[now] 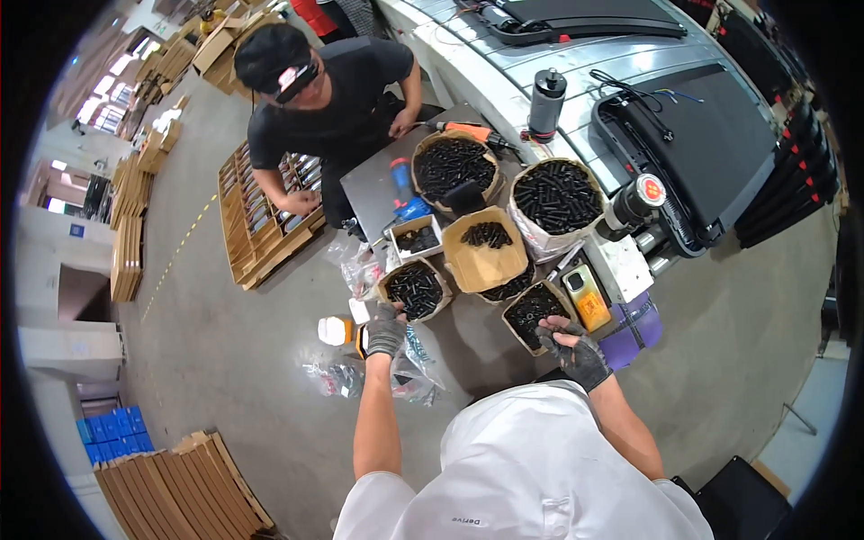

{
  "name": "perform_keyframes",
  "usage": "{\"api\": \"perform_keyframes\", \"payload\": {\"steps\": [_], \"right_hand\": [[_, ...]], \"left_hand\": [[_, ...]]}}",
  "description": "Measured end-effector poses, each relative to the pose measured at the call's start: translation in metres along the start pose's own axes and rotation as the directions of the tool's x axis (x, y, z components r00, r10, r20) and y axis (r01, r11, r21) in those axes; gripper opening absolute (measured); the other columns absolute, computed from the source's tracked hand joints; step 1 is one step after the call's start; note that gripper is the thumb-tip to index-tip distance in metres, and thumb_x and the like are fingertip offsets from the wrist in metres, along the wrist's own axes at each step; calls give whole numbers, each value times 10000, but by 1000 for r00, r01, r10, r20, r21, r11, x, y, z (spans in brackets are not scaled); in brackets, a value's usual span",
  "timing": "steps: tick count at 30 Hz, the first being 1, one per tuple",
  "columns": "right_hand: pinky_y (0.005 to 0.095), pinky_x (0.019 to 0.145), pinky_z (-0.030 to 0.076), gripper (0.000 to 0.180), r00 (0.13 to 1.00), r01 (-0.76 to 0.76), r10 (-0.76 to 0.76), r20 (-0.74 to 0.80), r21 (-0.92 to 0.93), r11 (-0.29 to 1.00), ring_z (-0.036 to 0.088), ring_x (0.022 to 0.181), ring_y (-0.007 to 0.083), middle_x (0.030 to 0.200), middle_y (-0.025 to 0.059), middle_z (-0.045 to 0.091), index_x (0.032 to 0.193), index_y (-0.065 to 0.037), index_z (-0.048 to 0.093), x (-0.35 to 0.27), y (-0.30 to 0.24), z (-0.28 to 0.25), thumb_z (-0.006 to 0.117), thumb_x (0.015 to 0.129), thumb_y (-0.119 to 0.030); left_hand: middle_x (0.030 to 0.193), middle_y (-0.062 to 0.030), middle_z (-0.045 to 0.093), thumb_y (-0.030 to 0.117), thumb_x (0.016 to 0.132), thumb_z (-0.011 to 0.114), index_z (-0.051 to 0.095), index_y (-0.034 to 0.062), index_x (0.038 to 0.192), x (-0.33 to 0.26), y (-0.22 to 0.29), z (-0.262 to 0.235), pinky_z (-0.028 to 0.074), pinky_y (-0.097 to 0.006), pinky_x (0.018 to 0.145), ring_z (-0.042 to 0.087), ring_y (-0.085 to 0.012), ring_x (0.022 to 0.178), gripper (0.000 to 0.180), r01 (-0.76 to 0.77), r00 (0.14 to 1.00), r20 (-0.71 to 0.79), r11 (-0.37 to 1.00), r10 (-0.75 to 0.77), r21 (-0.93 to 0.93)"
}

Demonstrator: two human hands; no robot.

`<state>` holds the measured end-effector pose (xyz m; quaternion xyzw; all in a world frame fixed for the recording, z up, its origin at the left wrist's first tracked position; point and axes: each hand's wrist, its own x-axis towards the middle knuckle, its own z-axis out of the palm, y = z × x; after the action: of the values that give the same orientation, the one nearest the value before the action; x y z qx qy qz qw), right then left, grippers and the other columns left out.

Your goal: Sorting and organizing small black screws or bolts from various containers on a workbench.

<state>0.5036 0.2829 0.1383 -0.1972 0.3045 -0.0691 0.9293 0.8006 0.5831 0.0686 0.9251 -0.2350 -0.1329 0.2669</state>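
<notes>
Both my hands wear dark grey gloves. My left hand (387,330) reaches to the near rim of a small cardboard box of black screws (413,289), fingers curled at its edge; whether it holds anything I cannot tell. My right hand (577,352) hovers at the near edge of another box of black parts (531,310), fingers bent, with small dark pieces seemingly in its palm. Between the two boxes is a tan box (484,252) with a few black parts at its far side.
Two large round tubs of black parts (453,167) (556,195) stand further back on the grey table (373,184). A person in black (328,99) sits opposite. A yellow device (586,296), purple object (635,331), plastic bags (409,373), a wooden pallet (261,229) and treadmills (684,126) surround.
</notes>
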Motion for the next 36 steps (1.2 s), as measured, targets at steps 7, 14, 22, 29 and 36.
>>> {"api": "perform_keyframes", "payload": {"steps": [7, 14, 22, 29, 36], "right_hand": [[355, 993, 445, 329, 996, -18, 15, -86, -29, 999, 566, 1119, 286, 1161, 180, 593, 1138, 41, 545, -1, 8, 0, 517, 811, 52], [350, 975, 456, 296, 991, 6, -13, -136, -46, 999, 587, 1082, 273, 1137, 168, 610, 1126, 32, 559, -6, 9, 5, 532, 831, 31], [356, 952, 475, 278, 991, 7, -10, -130, -28, 1000, 593, 1072, 277, 1139, 161, 610, 1138, 28, 557, -6, 17, -4, 543, 868, -35], [365, 960, 472, 271, 994, -8, 10, -108, 16, 1000, 585, 1075, 282, 1125, 161, 607, 1136, 26, 551, -3, 16, -5, 536, 879, -58], [361, 926, 489, 278, 992, 13, -13, -125, 2, 1000, 607, 1035, 275, 1121, 161, 617, 1136, 22, 558, -2, 21, -3, 543, 878, -81]], "left_hand": [[1164, -140, 538, 154, 737, 692, 612, 138, 1163, 31, 34, 7, 444, -412, 945, 537, -321, 1112, 434, -84, 951, 307, 923, -38, 375], [1203, -157, 522, 207, 780, 653, 576, 159, 1201, 42, 43, 5, 459, -450, 917, 569, -334, 1070, 431, -307, 846, 524, 893, 97, 330], [1073, -118, 588, 258, 806, 649, 673, 105, 986, 42, 33, 16, 491, -416, 839, 608, -327, 975, 237, -383, 835, 527, 853, 156, 355], [1048, -134, 633, 210, 801, 653, 657, 98, 1013, 34, 23, 22, 475, -421, 879, 605, -337, 998, 239, -44, 956, 293, 988, -1, 148], [992, -174, 662, 177, 754, 652, 672, 74, 988, 47, 27, 44, 498, -410, 867, 631, -333, 965, 256, 63, 958, 269, 988, -100, 144]]}}
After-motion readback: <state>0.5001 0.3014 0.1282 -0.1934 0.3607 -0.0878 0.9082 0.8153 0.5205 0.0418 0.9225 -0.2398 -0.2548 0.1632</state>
